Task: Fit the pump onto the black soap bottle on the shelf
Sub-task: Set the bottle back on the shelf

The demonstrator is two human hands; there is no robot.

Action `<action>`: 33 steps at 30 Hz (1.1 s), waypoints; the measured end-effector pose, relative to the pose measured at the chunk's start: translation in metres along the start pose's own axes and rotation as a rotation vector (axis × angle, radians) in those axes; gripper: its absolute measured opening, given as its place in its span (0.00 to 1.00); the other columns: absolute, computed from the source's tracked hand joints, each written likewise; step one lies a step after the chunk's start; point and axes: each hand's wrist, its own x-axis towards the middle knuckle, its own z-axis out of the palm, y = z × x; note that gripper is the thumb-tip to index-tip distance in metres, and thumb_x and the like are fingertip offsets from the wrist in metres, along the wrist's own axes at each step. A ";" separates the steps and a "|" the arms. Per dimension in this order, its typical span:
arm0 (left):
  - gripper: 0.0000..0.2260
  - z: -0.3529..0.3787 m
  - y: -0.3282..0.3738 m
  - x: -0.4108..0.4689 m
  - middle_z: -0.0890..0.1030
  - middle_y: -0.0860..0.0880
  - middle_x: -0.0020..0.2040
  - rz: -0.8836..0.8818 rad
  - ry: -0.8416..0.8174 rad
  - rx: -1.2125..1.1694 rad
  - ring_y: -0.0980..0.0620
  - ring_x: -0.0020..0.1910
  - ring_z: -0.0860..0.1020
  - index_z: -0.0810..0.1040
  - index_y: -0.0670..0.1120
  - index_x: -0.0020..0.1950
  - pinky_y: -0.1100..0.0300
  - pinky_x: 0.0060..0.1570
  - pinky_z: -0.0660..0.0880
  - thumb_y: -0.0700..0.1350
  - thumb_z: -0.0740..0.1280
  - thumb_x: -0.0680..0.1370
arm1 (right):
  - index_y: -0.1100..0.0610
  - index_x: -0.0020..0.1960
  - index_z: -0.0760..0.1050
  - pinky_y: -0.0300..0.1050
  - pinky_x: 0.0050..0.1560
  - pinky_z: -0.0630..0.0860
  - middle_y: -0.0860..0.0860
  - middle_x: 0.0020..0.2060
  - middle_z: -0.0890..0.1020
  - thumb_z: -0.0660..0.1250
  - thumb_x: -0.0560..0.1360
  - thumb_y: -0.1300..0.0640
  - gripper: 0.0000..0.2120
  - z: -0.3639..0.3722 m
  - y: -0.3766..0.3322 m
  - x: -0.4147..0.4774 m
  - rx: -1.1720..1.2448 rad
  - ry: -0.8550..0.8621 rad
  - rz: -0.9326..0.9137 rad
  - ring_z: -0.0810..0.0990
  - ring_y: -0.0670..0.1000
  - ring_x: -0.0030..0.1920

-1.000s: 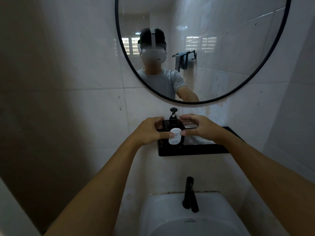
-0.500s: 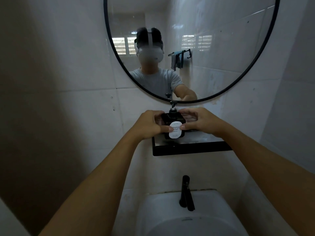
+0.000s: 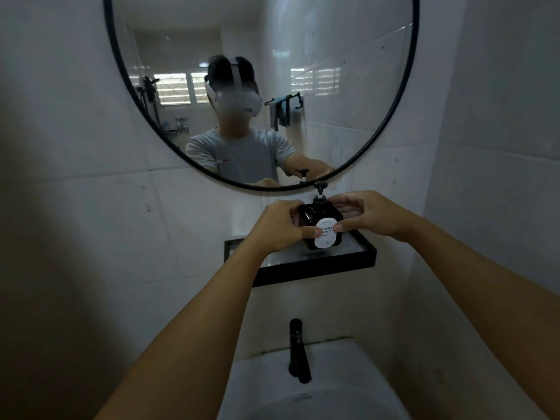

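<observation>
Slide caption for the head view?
Both hands grip the black soap bottle, pump on, on the shelf.

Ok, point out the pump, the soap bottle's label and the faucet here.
pump (image 3: 320,189): head view, on its stem just below the nozzle head.
label (image 3: 326,234): head view, middle of the white patch on the bottle's front.
faucet (image 3: 296,344): head view, on the upright black body.

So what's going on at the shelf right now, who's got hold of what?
A person stands at a bathroom sink, both arms stretched to the black wall shelf under the round mirror. The left hand and right hand clasp the black soap bottle from either side as it stands on the shelf. The pump already sits upright in the bottle's neck; whether it is fully tightened cannot be told.
</observation>
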 end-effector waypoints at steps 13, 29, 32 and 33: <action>0.19 0.039 0.006 0.021 0.86 0.42 0.47 -0.014 -0.043 0.009 0.49 0.42 0.79 0.84 0.43 0.55 0.58 0.41 0.75 0.53 0.80 0.71 | 0.59 0.73 0.71 0.44 0.65 0.74 0.53 0.64 0.80 0.77 0.70 0.65 0.33 -0.021 0.037 -0.003 -0.014 0.014 0.047 0.78 0.49 0.64; 0.18 0.042 0.007 0.018 0.88 0.43 0.51 -0.061 -0.067 -0.009 0.44 0.53 0.85 0.84 0.45 0.57 0.44 0.58 0.81 0.52 0.79 0.72 | 0.56 0.69 0.75 0.45 0.65 0.77 0.50 0.60 0.83 0.80 0.68 0.52 0.31 -0.003 0.028 -0.003 0.032 0.267 -0.141 0.82 0.47 0.60; 0.21 0.041 0.008 0.018 0.88 0.43 0.52 -0.062 -0.067 -0.006 0.43 0.53 0.85 0.83 0.45 0.61 0.44 0.58 0.81 0.53 0.79 0.72 | 0.56 0.62 0.79 0.39 0.56 0.80 0.49 0.51 0.85 0.80 0.68 0.50 0.25 0.008 0.013 0.000 0.006 0.402 -0.223 0.84 0.46 0.52; 0.22 0.041 0.008 0.018 0.88 0.43 0.52 -0.063 -0.071 -0.009 0.44 0.53 0.85 0.83 0.45 0.62 0.44 0.58 0.81 0.53 0.79 0.71 | 0.56 0.60 0.80 0.37 0.54 0.80 0.48 0.49 0.85 0.80 0.68 0.50 0.23 0.010 0.009 0.001 -0.014 0.428 -0.241 0.84 0.46 0.50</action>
